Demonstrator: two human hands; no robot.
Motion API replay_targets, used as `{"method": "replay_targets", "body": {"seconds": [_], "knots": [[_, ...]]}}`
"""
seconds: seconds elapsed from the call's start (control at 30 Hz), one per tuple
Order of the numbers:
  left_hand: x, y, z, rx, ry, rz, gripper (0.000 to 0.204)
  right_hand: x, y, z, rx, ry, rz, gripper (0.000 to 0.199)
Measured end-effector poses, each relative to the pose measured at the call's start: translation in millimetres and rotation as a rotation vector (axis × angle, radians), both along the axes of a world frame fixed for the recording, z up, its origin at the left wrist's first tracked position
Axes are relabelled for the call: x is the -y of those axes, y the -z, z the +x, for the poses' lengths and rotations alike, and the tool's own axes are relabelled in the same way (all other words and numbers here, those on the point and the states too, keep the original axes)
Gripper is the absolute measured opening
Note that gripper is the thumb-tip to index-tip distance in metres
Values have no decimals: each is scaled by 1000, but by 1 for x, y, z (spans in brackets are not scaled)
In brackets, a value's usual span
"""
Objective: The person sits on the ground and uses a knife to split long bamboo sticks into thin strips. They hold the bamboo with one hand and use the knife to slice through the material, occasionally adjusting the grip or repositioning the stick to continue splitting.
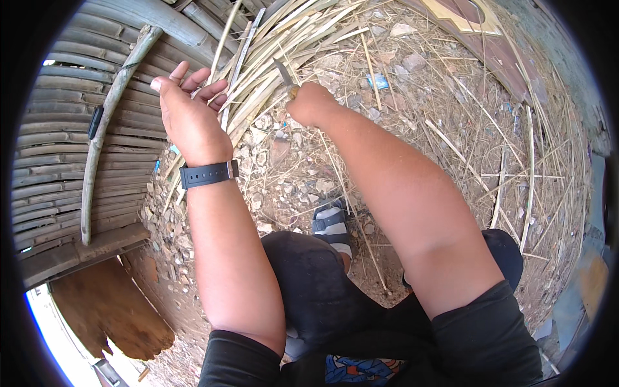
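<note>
Up in the middle of the frame, two hands work over a heap of split bamboo strips (271, 61). One left hand (187, 113), left of centre, is spread open with its fingers (193, 80) fanned upward, touching the near ends of the strips but pinching nothing. One black watch (207, 173) sits on that wrist. One right hand (311, 103), just right of it, is curled tight around the handle of one knife (284, 73), whose short grey blade points up and left into the strips. These pale strips are too many to count; they fan from the upper centre down toward the left hand.

At the left edge stands one wall of stacked bamboo poles (58, 135), with one bent pole (106, 122) leaning across it. One sandalled foot (332, 226) shows at lower centre on stony ground (284, 174) strewn with straw. One broken brown board (109, 316) lies at lower left.
</note>
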State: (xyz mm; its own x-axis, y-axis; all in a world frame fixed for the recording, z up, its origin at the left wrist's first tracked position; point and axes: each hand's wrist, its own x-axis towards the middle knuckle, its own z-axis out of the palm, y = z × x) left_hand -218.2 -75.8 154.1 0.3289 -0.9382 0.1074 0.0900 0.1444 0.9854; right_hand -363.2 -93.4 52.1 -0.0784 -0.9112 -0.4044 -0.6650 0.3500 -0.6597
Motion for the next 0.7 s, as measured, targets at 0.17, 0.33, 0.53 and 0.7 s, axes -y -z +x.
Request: {"method": "replay_targets", "body": {"seconds": [0.17, 0.33, 0.53, 0.7], "knots": [[1, 0, -5, 36, 55, 13, 57, -14, -21, -96, -114, -175, 128, 39], [0, 6, -3, 57, 92, 44, 57, -97, -34, -252, -284, -152, 193, 43], [5, 16, -8, 90, 226, 71, 56, -337, 42, -381, -295, 529, 151, 49], [4, 28, -21, 114, 351, 101, 56, -519, 165, -389, -477, 933, 208, 41]]}}
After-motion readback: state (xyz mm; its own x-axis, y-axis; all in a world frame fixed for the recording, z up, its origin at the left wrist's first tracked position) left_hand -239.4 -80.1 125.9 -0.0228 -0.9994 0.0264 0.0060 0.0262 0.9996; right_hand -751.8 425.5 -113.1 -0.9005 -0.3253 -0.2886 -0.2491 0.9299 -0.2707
